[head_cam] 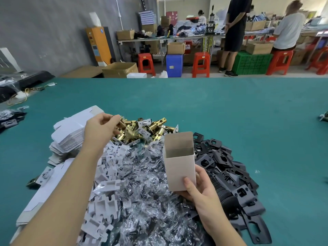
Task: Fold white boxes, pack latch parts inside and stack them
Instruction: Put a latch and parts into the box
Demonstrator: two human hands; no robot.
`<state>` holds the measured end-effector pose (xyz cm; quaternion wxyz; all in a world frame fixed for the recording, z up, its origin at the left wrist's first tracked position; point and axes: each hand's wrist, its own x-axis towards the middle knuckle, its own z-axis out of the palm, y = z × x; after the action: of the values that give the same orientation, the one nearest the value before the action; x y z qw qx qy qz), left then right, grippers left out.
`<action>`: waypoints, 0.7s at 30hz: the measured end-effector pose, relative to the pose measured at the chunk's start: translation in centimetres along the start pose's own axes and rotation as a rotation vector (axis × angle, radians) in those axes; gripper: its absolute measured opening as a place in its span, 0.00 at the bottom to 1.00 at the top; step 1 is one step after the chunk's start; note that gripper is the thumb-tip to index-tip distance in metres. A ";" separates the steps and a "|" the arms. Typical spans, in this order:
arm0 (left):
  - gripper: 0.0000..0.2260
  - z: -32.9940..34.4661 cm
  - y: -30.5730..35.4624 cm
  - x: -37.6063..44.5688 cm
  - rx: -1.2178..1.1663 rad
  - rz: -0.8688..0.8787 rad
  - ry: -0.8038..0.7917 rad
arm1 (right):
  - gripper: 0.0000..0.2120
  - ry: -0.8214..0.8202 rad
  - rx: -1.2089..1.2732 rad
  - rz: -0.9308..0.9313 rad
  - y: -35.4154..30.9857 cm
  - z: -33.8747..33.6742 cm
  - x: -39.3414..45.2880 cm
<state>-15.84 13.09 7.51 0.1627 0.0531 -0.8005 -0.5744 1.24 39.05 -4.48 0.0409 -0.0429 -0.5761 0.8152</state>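
Observation:
My right hand [200, 189] grips a folded white box [179, 167] by its lower end. The box stands upright with its top open above the heaps. My left hand [101, 128] reaches over a pile of brass latch bolts [142, 130] and pinches one brass latch [122, 124] at its end. Flat unfolded white boxes [69, 135] lie stacked at the left. White card inserts [106, 183], clear bags of small parts [147, 192] and black strike plates [225, 167] form heaps in front of me.
Everything lies on a green table [230, 112]. More black parts [10, 119] sit at the left edge beside cables. Beyond the far edge stand cardboard cartons [120, 69], red stools, a blue bin, and two people at another bench.

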 end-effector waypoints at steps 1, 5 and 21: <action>0.06 -0.3 0.2 -0.7 0.134 0.077 -0.040 | 0.17 0.000 -0.004 -0.002 0.0 0.0 0.0; 0.10 -1.0 1.6 -3.4 0.608 0.402 -0.187 | 0.17 -0.004 -0.039 -0.018 0.1 0.1 -0.1; 0.03 -1.5 11.0 -10.0 0.034 0.522 -0.282 | 0.20 -0.041 -0.031 -0.024 -0.4 0.1 -0.2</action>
<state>-4.86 18.15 16.24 0.1914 -0.2321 -0.8113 -0.5012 1.43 39.02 -4.10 0.0382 -0.0200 -0.5899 0.8063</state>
